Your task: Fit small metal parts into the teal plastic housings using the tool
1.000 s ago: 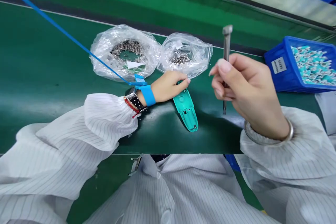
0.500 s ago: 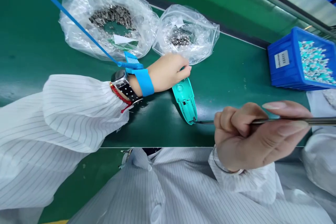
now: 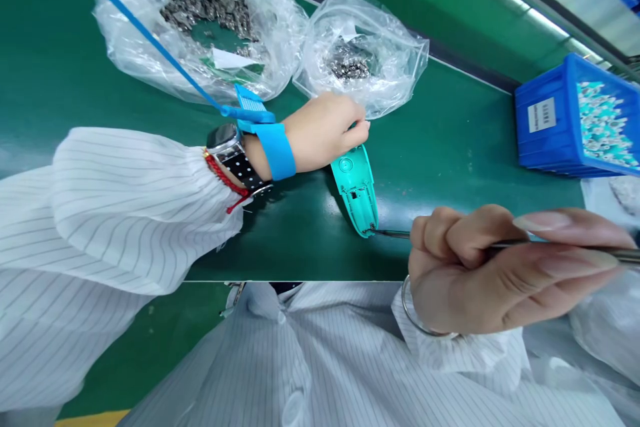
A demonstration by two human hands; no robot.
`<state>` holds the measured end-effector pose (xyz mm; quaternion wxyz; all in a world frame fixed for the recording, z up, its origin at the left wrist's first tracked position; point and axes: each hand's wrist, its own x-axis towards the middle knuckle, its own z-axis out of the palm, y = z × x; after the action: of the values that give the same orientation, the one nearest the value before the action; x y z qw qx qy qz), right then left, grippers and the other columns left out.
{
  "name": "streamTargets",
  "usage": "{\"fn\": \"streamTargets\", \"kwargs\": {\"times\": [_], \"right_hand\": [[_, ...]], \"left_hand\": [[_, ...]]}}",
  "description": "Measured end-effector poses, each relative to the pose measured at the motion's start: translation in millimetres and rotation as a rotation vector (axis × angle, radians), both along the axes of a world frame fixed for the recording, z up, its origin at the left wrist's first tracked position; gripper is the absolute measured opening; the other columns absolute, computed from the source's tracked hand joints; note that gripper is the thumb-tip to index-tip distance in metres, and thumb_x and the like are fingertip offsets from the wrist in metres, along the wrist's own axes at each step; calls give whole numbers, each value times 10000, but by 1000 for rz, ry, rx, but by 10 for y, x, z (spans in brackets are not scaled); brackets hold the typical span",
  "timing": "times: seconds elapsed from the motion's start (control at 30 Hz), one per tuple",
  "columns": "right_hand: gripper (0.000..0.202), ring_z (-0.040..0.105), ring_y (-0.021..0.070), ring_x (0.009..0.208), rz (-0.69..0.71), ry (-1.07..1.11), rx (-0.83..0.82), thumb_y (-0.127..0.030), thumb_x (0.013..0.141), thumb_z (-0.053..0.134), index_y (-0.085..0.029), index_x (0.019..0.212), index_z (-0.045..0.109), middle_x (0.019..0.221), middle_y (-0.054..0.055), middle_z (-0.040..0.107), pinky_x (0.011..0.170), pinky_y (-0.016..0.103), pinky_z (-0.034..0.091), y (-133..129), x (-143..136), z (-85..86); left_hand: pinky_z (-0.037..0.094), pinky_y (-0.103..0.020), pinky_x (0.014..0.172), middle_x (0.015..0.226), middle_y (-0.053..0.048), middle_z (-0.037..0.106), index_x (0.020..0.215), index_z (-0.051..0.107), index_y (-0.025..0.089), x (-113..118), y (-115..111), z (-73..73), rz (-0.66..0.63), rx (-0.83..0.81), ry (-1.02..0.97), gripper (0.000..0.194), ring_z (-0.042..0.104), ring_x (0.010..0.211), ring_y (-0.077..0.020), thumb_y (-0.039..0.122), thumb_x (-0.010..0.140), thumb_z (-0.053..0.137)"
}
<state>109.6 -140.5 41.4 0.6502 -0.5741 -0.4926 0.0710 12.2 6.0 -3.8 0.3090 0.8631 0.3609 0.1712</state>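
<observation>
My left hand (image 3: 325, 130) is closed on the upper end of a turquoise plastic shell (image 3: 356, 180), its fingertips hidden behind the knuckles. The shell's hollow inside faces up, with small dark parts in its middle and at its lower tip. In my right hand (image 3: 480, 273) is a slim metal tool that looks like tweezers (image 3: 393, 234), pinched between thumb and fingers. Its fine point touches the shell's narrow lower end, beside a small dark part. A blue wrist strap (image 3: 277, 150) with a cord circles my left wrist.
Two clear plastic bags stand open at the back: a larger bag (image 3: 135, 33) and a smaller bag (image 3: 400, 73), both holding many small metal parts. On the right, a blue bin (image 3: 545, 140) is filled with turquoise and white pieces. The blue cord (image 3: 145, 33) runs to the upper left.
The view has shifted slightly. The rear end of the tool in my right hand has dipped a little and come nearer the camera; its point stays at the shell's tip. My left hand keeps its hold.
</observation>
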Motion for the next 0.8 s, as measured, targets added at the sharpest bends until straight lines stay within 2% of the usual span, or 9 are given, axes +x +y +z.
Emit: {"fn": "streamTargets", "kwargs": {"times": [0.1, 0.2, 0.33, 0.4, 0.53, 0.67, 0.73, 0.8], "right_hand": [[307, 123, 56, 350, -57, -78, -16, -421, 992, 247, -372, 992, 549, 603, -49, 162, 290, 207, 234, -2, -30, -2], [310, 126, 66, 350, -90, -126, 13, -412, 999, 269, -378, 977, 576, 569, -55, 163, 295, 214, 256, -37, -55, -64], [236, 120, 58, 369, -5, 81, 147, -300, 982, 415, -313, 898, 635, 561, -60, 196, 314, 208, 206, -20, -108, -148], [205, 128, 59, 371, 47, 164, 162, -304, 971, 444, -284, 874, 624, 564, -62, 188, 317, 204, 200, 19, -128, -161], [209, 130, 66, 366, 109, 114, 62, -350, 973, 427, -272, 806, 525, 546, -64, 168, 313, 202, 218, 81, -75, -131], [247, 122, 80, 370, 100, 153, -14, -317, 993, 347, -284, 819, 519, 537, -56, 144, 332, 220, 202, 85, 131, -66], [235, 149, 79, 372, 78, 156, -55, -321, 986, 375, -277, 821, 535, 535, -53, 178, 336, 226, 206, 74, 265, -35], [152, 228, 75, 376, 115, 82, -189, -322, 966, 443, -270, 871, 551, 547, -54, 243, 341, 221, 233, 56, 393, -9]], "left_hand": [[342, -279, 653, 515, -14, 401, 584, 492, 162, 1, -5, -3, 12, -12, -3, 334, 503, 641, -159, 273, 890, 416], [348, -275, 675, 511, -12, 391, 586, 496, 163, 13, -20, 13, 21, -21, -9, 327, 512, 670, -165, 263, 888, 419], [324, -279, 666, 541, -5, 369, 561, 436, 160, 48, -50, 71, 56, -12, 78, 346, 476, 631, -147, 242, 898, 419], [304, -281, 643, 554, -5, 368, 555, 408, 161, 60, -57, 88, 70, -4, 117, 356, 444, 600, -137, 245, 900, 424], [300, -269, 627, 554, -8, 400, 577, 466, 156, 57, -48, 54, 60, 17, 80, 340, 435, 592, -133, 249, 900, 418], [293, -272, 603, 548, -9, 422, 610, 514, 155, 29, -49, 14, 52, 18, 64, 320, 444, 577, -139, 245, 902, 417], [295, -280, 597, 559, -15, 447, 629, 531, 158, 8, -85, 38, 52, 14, 69, 324, 456, 576, -146, 262, 912, 411], [294, -285, 591, 562, -17, 461, 659, 547, 165, -13, -152, 100, 55, 16, 78, 321, 462, 575, -153, 287, 920, 406]]}}
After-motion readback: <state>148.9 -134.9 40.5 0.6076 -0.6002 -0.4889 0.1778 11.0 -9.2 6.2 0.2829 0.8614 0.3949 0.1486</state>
